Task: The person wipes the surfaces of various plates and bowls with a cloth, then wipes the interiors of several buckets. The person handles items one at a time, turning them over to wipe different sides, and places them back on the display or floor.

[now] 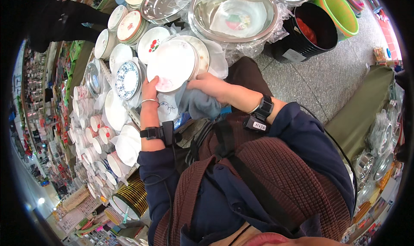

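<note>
My left hand grips the near left rim of a stack of white plates, its thumb on the top plate, which has a faint pink flower pattern. At the stack's right side is my right hand, holding a grey-blue cloth that hangs below the rim. Beneath and behind the stack lies a plate with a brownish pattern, and a plate with red cherries sits just beyond. Left of my left hand stands a stack of blue-patterned plates.
A large steel basin in plastic wrap stands beyond the plates. To its right are a black bucket and a green bin on the tiled floor. Many stacked bowls fill the left side. A person in dark clothes is at upper left.
</note>
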Available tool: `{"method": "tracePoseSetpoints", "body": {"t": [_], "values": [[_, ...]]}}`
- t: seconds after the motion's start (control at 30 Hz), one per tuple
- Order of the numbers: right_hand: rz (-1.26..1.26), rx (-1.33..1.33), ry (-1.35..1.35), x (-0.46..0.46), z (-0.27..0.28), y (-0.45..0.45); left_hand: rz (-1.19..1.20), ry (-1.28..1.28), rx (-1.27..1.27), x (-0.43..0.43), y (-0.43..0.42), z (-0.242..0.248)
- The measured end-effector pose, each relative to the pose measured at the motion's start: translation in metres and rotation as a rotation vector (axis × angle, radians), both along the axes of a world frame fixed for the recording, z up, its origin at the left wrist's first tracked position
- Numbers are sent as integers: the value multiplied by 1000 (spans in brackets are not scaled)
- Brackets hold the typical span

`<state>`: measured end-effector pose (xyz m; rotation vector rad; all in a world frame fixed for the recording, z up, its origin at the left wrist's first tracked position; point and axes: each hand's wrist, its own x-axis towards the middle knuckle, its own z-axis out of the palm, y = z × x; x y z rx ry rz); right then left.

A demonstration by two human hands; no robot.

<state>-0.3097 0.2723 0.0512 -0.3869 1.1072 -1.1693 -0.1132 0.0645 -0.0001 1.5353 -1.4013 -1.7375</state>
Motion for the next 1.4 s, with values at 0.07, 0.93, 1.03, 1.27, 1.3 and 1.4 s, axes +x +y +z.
{"method": "tracePoseSetpoints", "body": {"t": [0.07,0.93,1.03,1.27,1.3,1.4], "values": [[-15,-42,44,3,0,1,4,45,15,1,2,4],[359,-451,549,40,27,6,529,680,-43,117,72,66],[280,-396,752,21,-2,17,641,638,-127,162,87,74],[121,25,297,-30,-48,44,740,641,-242,269,150,81],[86,62,187,-29,-47,38,764,665,-228,278,158,80],[68,107,103,-18,-47,11,839,706,-213,296,179,76]]}}
